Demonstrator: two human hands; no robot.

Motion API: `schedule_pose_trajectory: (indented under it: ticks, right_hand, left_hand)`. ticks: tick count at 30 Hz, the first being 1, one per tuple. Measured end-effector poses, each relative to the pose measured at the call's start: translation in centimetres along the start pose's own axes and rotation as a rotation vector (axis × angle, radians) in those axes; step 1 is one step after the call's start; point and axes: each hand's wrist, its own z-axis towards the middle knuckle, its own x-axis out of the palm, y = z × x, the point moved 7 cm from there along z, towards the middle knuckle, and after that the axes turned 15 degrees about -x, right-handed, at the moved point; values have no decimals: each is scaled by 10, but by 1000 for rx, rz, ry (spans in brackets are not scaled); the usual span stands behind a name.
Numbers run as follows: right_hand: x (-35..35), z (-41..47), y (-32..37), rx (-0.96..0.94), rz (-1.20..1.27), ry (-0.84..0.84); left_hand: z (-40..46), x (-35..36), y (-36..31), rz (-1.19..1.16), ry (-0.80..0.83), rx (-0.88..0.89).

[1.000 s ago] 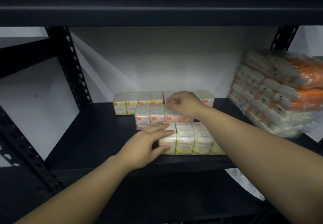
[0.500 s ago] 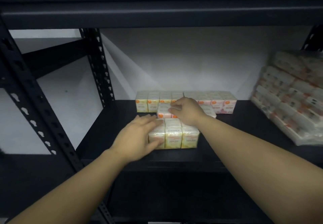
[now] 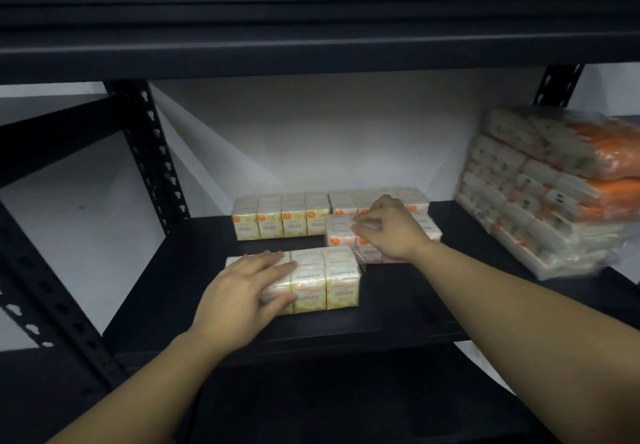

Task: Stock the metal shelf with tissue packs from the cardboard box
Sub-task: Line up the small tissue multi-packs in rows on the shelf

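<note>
While both arms reach into shelf, left hand lies flat on front pack, fingers straight across top, thumb against front face. Right hand further back, wrist bent, fingers curled, pinching top of pink pack in middle row. Back row sits against wall, just behind pink pack. Big wrapped bundle stacked at right end, well apart from hands.
</note>
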Motion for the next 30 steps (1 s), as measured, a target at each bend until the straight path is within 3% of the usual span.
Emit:
schedule_pose_trajectory:
  ticks: [7, 21, 26, 30]
  right_hand:
    - [1, -9, -8, -132, -341, 184]
    - [4, 9, -17, -193, -495, 206]
    - [-1, -4, -8, -144, -452, 145]
    - [-15, -30, -3, -20, -511, -116]
  left_hand:
    - [-1, 2, 1, 5, -16, -1]
    - [-3, 2, 0, 18, -13, -5]
    - [-2, 0, -1, -11, -3, -14]
    - [-2, 0, -1, -19, -7, -10]
